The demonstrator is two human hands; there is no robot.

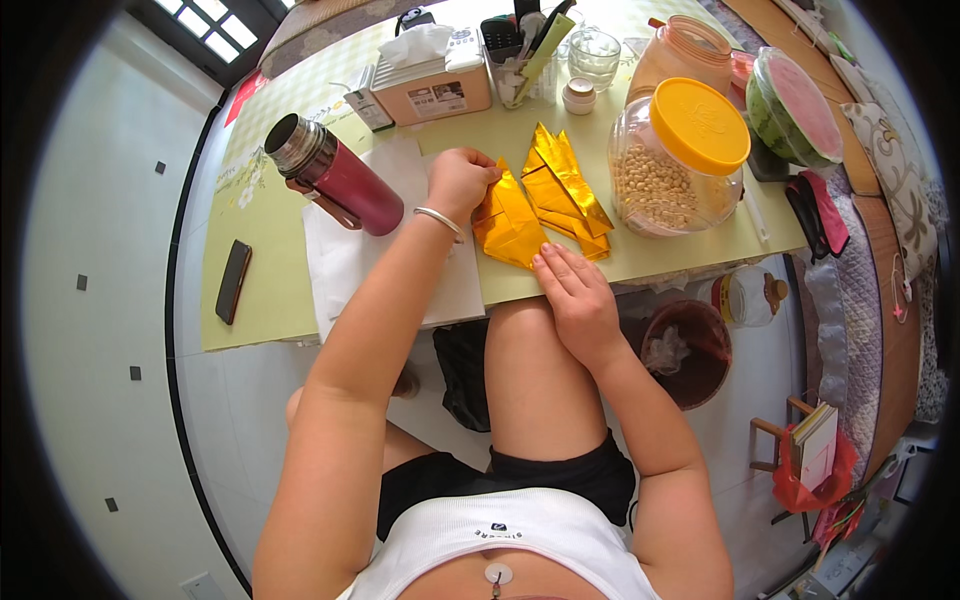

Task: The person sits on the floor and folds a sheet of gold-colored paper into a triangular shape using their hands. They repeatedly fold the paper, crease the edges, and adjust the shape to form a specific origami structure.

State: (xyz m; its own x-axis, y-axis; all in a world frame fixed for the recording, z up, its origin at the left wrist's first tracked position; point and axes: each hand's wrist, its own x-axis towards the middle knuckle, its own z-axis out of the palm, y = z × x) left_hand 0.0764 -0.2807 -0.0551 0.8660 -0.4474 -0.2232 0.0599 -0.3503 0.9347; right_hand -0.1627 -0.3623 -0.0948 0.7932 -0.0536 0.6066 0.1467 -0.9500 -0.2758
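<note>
A folded piece of gold foil paper (508, 228) lies near the table's front edge, between my two hands. My left hand (463, 183) wears a silver bangle at the wrist and is closed on the paper's upper left corner. At the lower right corner, the fingertips of my right hand (578, 300) press together on the foil; the thumb is hidden. Just to the right rests more folded gold foil paper (566, 190), several layers overlapping, touched by neither hand. White paper sheets (440, 285) spread under and beside my left forearm.
Left on the table (265, 300) are a maroon thermos (365, 190), uncapped, and a dark phone (234, 282). A tissue box (435, 90) and utensil holder (525, 80) stand behind. Rightward are a yellow-lidded jar of nuts or beans (660, 185) and cut watermelon (795, 110). Below is a bin (715, 365).
</note>
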